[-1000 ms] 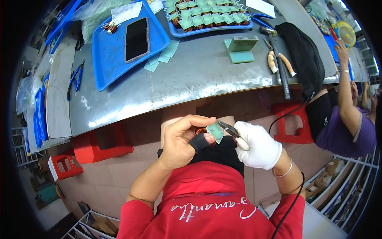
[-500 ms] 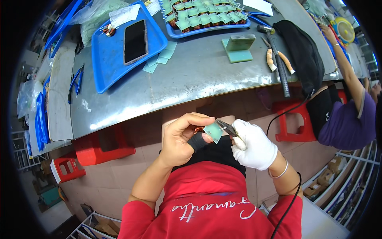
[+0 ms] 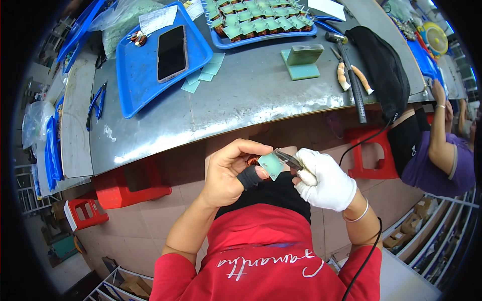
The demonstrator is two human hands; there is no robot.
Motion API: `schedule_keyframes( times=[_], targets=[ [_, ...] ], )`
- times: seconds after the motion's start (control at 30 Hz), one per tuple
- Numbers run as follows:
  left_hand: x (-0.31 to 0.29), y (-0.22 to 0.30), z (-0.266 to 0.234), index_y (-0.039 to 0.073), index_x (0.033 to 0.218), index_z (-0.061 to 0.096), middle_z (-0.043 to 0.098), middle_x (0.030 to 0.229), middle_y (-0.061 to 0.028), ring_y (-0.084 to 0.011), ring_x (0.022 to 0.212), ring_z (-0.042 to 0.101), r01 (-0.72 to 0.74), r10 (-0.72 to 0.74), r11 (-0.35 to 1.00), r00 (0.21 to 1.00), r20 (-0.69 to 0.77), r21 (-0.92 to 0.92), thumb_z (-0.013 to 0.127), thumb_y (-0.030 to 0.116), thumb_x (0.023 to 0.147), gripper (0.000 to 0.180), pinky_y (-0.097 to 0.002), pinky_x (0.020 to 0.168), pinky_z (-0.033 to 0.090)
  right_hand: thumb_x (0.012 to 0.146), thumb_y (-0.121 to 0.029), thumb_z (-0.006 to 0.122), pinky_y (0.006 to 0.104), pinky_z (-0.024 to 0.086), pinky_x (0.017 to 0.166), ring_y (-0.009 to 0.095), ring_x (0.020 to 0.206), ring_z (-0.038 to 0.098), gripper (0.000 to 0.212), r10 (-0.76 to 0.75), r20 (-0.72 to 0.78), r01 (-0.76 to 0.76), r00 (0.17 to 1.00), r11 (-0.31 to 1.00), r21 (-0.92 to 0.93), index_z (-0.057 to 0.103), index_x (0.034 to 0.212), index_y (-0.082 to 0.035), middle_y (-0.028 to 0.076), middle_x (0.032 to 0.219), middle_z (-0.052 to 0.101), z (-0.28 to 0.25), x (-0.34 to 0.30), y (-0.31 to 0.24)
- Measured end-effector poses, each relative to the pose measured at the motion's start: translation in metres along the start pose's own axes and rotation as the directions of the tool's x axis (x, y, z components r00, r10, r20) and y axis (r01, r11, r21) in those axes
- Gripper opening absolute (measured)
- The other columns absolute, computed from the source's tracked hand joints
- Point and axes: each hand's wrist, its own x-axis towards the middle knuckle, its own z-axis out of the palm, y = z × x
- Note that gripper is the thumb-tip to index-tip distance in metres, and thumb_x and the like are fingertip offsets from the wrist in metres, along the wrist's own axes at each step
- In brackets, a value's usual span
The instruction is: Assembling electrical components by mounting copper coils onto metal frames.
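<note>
My left hand (image 3: 226, 173), a dark wrap on its thumb, is closed on a copper-wound coil (image 3: 252, 160) with a square pale green plate (image 3: 271, 167) on it. Fingers and thumb pinch the plate's near edge, and metal leads stick out of its face. In my white-gloved right hand (image 3: 326, 181) is a pair of pliers (image 3: 292, 161), mostly covered by the palm. The jaws reach the plate beside a lead; whether they grip it I cannot tell. Both hands are above my lap, in front of the table edge.
On the metal table (image 3: 226, 95) lie a blue tray (image 3: 135, 88) with a phone (image 3: 171, 52), loose green plates (image 3: 206, 75), a tray of several coils (image 3: 261, 22), a green block (image 3: 303, 62), a hammer (image 3: 354, 80) and orange-handled pliers (image 3: 343, 75). A co-worker (image 3: 442, 155) sits at right.
My right hand has shifted slightly right with the pliers, its fingers turned a little. My left hand and the coil stay nearly still. The co-worker's arm has drawn back from the far table.
</note>
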Motion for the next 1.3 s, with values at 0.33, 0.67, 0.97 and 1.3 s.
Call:
schedule_keyframes(
  times=[0.33,0.67,0.97,1.3],
  targets=[
    [-0.001,0.004,0.004,-0.007,0.108,0.064,0.065,0.106,-0.0145,-0.0165,0.089,0.065,0.052,-0.048,0.994,0.998,-0.045,0.095,0.068,-0.01,0.08,0.028,-0.0275,0.078,0.055,0.075,-0.005,0.057,0.0445,0.048,0.061,0.038,0.065,0.057,0.018,0.034,0.047,-0.025,0.998,0.983,-0.18,0.05,0.092,-0.003,0.017,0.071,0.054,-0.001,-0.008,0.001],
    [-0.002,0.001,0.005,-0.008,0.107,0.065,0.065,0.106,-0.0145,-0.0156,0.088,0.065,0.071,-0.068,0.99,0.997,-0.033,0.121,0.067,-0.01,0.081,0.027,-0.0265,0.076,0.055,0.074,-0.004,0.056,0.0439,0.047,0.056,0.038,0.06,0.057,0.016,0.023,0.103,-0.005,0.994,0.985,-0.174,0.046,0.086,-0.003,0.017,0.066,0.053,-0.001,-0.008,0.008],
    [-0.003,-0.005,-0.002,-0.007,0.109,0.064,0.063,0.105,-0.0138,-0.0161,0.087,0.064,0.088,-0.091,0.991,0.996,0.025,0.095,0.067,-0.01,0.081,0.029,-0.0265,0.077,0.054,0.074,-0.002,0.055,0.0423,0.044,0.055,0.038,0.059,0.054,0.015,0.047,0.171,-0.042,0.984,0.999,-0.034,0.044,0.083,-0.004,0.016,0.064,0.049,0.0,-0.009,0.013],
    [-0.001,-0.008,-0.006,-0.006,0.108,0.064,0.063,0.105,-0.0143,-0.0168,0.09,0.064,0.053,-0.06,0.995,0.995,0.08,0.087,0.068,-0.01,0.08,0.028,-0.0275,0.079,0.054,0.073,0.0,0.056,0.0408,0.044,0.054,0.037,0.059,0.053,0.017,0.046,0.191,-0.058,0.981,0.997,0.057,0.043,0.083,-0.004,0.015,0.064,0.048,0.004,-0.009,0.016]
  ],
)
